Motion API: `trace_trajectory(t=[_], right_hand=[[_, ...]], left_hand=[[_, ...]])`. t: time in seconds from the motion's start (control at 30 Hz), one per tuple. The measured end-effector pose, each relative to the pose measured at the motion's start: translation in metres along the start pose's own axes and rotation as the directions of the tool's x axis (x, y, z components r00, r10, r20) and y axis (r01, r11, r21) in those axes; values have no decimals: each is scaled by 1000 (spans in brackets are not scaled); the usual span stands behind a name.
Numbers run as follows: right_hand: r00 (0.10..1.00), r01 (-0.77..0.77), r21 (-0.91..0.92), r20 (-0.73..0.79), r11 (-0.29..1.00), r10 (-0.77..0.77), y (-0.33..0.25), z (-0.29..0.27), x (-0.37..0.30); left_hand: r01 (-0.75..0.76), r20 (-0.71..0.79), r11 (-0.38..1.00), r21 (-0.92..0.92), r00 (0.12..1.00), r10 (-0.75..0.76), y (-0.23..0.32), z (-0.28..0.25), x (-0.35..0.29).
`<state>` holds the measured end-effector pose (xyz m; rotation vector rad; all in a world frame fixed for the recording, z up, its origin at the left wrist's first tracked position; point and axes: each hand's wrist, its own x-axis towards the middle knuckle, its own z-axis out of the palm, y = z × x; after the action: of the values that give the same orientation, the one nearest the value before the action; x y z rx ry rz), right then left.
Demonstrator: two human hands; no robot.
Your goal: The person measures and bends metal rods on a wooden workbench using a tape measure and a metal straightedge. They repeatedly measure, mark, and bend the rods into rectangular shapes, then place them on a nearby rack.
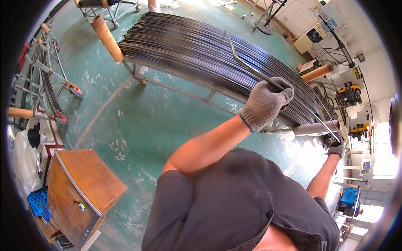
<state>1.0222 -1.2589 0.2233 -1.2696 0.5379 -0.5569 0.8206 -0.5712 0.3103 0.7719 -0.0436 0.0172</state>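
My left hand (268, 102), in a grey knitted glove, is closed round a thin dark metal rod (251, 71). The rod bends near its far end and slants over a wide stack of long dark metal rods (180, 46). Out to the right, my right hand (336, 149), gloved too, is closed at the end of a shiny metal rod (328, 129) beside the stack's right end. Whether both hands hold one and the same rod cannot be made out, since my left glove hides part of it.
The stack lies on a metal rack (180, 85) with cardboard-tube-covered posts, one (106, 38) at the left. A wheeled cart (46, 75) stands far left. Lower left is a wooden box-like stand (83, 184) with a tape measure on it. Yellow-and-black machines (349, 94) line the right wall.
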Motion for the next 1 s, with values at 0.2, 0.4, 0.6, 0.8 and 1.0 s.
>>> trace_trajectory(t=[0.2, 0.4, 0.6, 0.8, 1.0], right_hand=[[999, -33, -13, -15, 999, 33, -12, 8, -4], [1000, -16, -7, -26, 1000, 15, -23, 7, 10], [999, 5, -15, -35, 1000, -6, -31, 15, -2], [999, 3, -22, -53, 1000, -4, -24, 7, -9], [983, -180, 8, 29, 984, 180, 22, -18, -17]], left_hand=[[-43, 13, 999, -23, 999, 43, -2, 2, 14], [-74, 14, 997, 28, 997, 73, 2, 2, 13], [-68, 19, 998, 13, 998, 68, -3, 2, 13], [-60, -6, 998, -12, 998, 59, -5, 5, 7], [-37, -139, 996, -76, 990, 26, -3, -39, -24]])
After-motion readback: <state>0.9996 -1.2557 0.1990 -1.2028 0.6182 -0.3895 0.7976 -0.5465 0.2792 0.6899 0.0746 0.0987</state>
